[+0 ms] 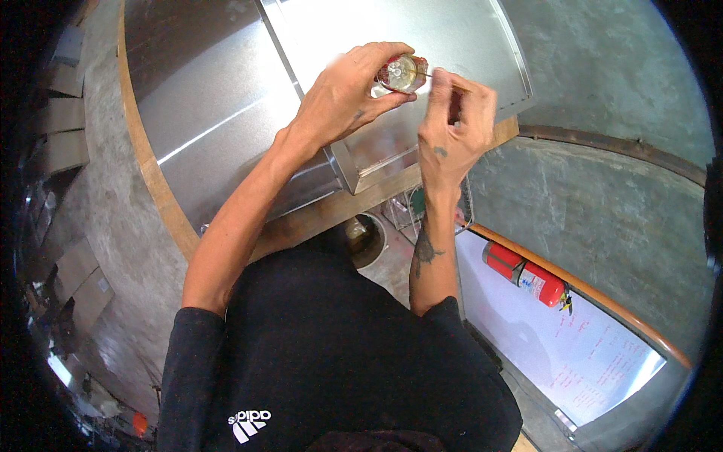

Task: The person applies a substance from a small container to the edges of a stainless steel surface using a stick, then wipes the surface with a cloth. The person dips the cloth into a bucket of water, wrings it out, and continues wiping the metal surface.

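My left hand is wrapped around a small clear glass jar with red markings, held up over a shiny metal counter. My right hand is just right of the jar, its fingers pinched on a thin stick whose tip reaches the jar's open top. What is inside the jar I cannot make out.
The metal counter has a wooden edge and a raised metal lid or panel. A red fire extinguisher lies by a whiteboard at the lower right. A round bucket and a wire rack stand below my arms on the concrete floor.
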Action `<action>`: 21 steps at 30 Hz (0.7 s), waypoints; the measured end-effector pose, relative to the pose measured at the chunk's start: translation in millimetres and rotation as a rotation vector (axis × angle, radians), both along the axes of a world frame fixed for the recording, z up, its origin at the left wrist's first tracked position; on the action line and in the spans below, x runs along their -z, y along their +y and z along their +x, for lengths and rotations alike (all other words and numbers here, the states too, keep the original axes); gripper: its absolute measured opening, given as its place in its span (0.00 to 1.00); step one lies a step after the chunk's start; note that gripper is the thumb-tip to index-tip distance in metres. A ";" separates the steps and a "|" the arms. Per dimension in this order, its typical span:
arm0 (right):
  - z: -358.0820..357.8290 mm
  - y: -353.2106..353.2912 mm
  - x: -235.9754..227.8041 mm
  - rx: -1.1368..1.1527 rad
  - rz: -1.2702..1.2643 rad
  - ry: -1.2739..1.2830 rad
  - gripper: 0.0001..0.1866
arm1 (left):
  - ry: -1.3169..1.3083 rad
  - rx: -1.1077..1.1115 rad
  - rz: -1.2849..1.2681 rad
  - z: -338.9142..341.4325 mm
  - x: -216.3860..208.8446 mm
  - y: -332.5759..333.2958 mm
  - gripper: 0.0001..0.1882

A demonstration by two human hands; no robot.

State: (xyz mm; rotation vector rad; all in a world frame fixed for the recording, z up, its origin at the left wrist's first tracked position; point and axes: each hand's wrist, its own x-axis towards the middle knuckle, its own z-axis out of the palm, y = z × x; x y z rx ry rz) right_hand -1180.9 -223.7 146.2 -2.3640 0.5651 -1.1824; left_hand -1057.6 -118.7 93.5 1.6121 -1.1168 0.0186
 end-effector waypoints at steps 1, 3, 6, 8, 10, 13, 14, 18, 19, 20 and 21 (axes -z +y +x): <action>-1.7 -0.7 -1.5 0.031 0.006 -0.041 0.11 | -0.018 -0.007 -0.007 -0.1 0.7 -0.7 0.32; -7.7 -5.4 -4.3 0.092 0.016 -0.116 0.13 | 0.024 -0.011 -0.001 -0.2 0.8 -0.8 0.32; -23.3 -19.8 -1.9 0.043 0.304 -0.204 0.13 | 0.047 -0.031 0.012 -0.1 4.1 -1.3 0.32; -35.0 -32.9 0.1 -0.012 0.394 -0.088 0.12 | 0.052 -0.054 0.021 -0.7 5.6 -1.2 0.32; -47.0 -41.0 3.8 -0.046 0.505 0.059 0.12 | 0.060 -0.081 0.028 -1.4 5.1 -0.5 0.32; -57.8 -47.0 16.8 -0.155 0.615 0.203 0.11 | 0.061 -0.091 -0.008 -1.0 10.4 -2.0 0.31; -60.1 -48.0 21.7 -0.201 0.652 0.229 0.11 | 0.055 -0.095 -0.010 -0.6 10.2 -2.2 0.31; -63.4 -45.9 21.2 -0.181 0.635 0.356 0.12 | 0.025 -0.105 -0.018 0.0 9.5 -3.6 0.31; -63.0 -46.1 23.2 -0.184 0.595 0.360 0.14 | 0.024 -0.106 -0.016 0.2 9.2 -3.0 0.31; -62.8 -47.4 25.0 -0.185 0.553 0.363 0.15 | 0.023 -0.106 -0.016 0.3 7.8 -3.3 0.31; -62.7 -48.2 25.7 -0.186 0.512 0.367 0.17 | 0.028 -0.103 -0.020 0.2 6.5 -3.8 0.32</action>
